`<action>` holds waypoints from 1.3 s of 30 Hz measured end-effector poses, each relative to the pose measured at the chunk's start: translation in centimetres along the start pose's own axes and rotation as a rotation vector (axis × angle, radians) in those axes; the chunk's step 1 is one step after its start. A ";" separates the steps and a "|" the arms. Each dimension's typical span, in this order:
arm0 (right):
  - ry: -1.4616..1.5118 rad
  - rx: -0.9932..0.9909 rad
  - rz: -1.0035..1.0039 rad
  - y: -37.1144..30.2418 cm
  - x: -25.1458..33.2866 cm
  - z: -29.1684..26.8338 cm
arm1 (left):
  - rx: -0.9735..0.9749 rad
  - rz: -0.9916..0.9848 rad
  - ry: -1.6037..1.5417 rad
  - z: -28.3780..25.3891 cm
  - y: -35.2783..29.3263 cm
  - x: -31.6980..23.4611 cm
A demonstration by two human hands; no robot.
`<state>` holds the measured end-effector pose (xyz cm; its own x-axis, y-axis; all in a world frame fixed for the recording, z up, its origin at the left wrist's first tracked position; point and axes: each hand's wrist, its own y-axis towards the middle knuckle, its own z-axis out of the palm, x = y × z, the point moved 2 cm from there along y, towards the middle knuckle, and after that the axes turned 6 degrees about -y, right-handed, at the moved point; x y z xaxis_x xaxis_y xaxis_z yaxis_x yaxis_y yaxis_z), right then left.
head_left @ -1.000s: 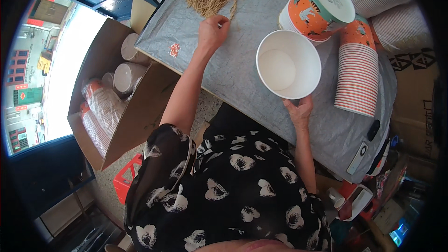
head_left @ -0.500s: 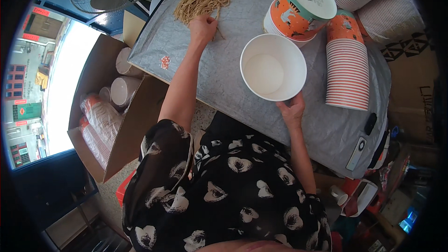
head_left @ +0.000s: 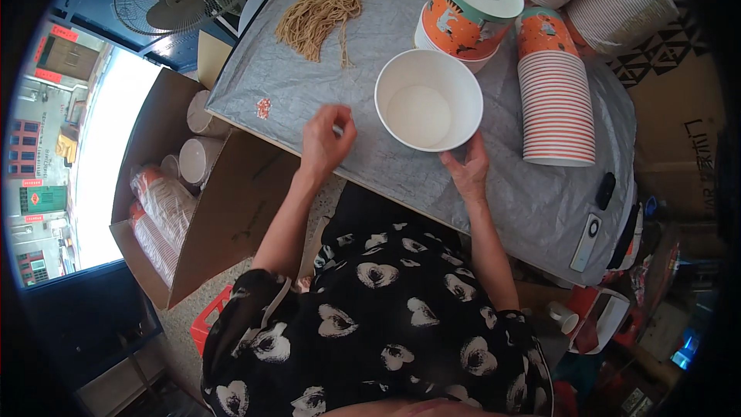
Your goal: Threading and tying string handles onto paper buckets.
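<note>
A white paper bucket (head_left: 421,112) is tipped so that its open mouth and bare white inside show. My right hand (head_left: 468,170) grips it at its near right edge, thumb against the rim. Left of the bucket, my left hand (head_left: 327,139) is held near the table's front edge with fingers curled and pinched together. Whatever may be between those fingertips is too small to make out. Further back lies a loose bundle of tan string (head_left: 324,4), with a few strands trailing toward me.
Orange printed paper buckets (head_left: 469,11) stand upside down behind. A stack of striped cups (head_left: 557,108) lies at the right, near a black object (head_left: 606,191) and a white device (head_left: 586,242). Small orange-white bits (head_left: 263,108) rest at the left. A cardboard box (head_left: 216,208) holds wrapped cups.
My left hand has come away from the string bundle, back toward me to the table's near edge. My right hand still holds the bucket. The whole view has shifted slightly.
</note>
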<state>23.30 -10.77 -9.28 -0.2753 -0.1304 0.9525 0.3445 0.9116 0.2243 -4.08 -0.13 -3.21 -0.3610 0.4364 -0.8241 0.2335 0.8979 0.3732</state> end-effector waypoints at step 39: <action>0.167 0.226 0.411 -18.1 8.6 1.3 | 0.571 -0.767 -0.965 5.7 -18.1 -6.5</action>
<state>13.53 -27.86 -5.40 -0.0040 0.2135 0.9769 0.1858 0.9601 -0.2091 -0.81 -19.56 -7.10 0.1473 -0.5835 -0.7987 0.6846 0.6429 -0.3435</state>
